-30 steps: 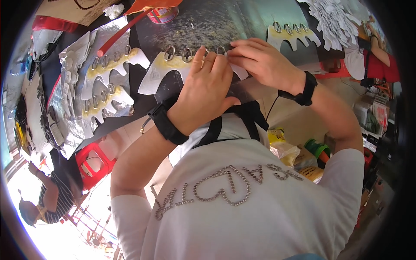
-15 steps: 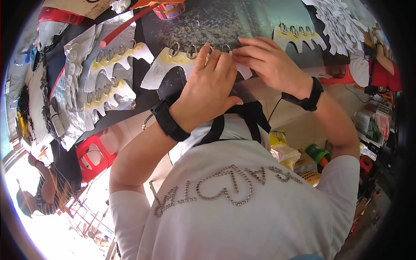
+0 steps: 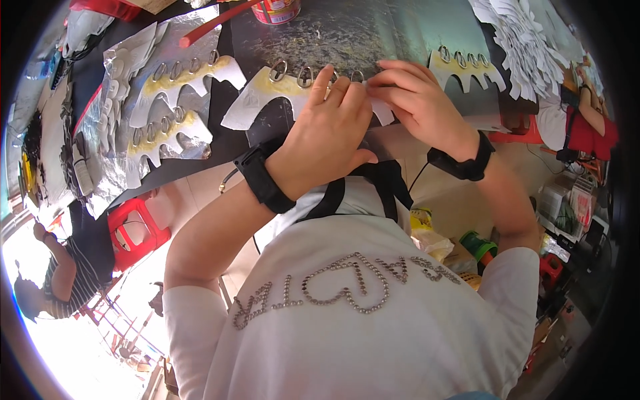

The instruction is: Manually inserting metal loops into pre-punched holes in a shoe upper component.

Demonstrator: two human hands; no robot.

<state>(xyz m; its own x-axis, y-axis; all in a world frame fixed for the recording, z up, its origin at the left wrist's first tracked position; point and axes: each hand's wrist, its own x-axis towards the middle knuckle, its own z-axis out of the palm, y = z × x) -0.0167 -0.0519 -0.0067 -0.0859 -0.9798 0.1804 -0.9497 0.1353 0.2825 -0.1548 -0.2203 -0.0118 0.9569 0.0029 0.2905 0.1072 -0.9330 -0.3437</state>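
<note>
Two hands, both on one item: I log the left hand [image 3: 327, 137] laid flat over a white scalloped cut piece [image 3: 267, 100] at upper centre of the frame, fingers pressed together along its top edge; the right hand [image 3: 417, 100] pinches the same piece's right end between thumb and fingertips. Black wristbands on both wrists.

Item: white cut piece, yellow glue band along the top, metal rings [image 3: 278, 69] set in it, lying on the dark counter [image 3: 347, 33].

Change since a second ago: the view has dropped closer and the hands sit a little lower in frame, but the grip is unaltered. I judge the pressing or ring-setting on this piece to be ongoing, not finished.

Adjacent stock: similar ringed pieces on silver sheet [image 3: 173, 100] at upper left; another ringed piece [image 3: 463, 67] at upper right; red tin [image 3: 277, 10] at top; red stool [image 3: 137, 230] lower left.
</note>
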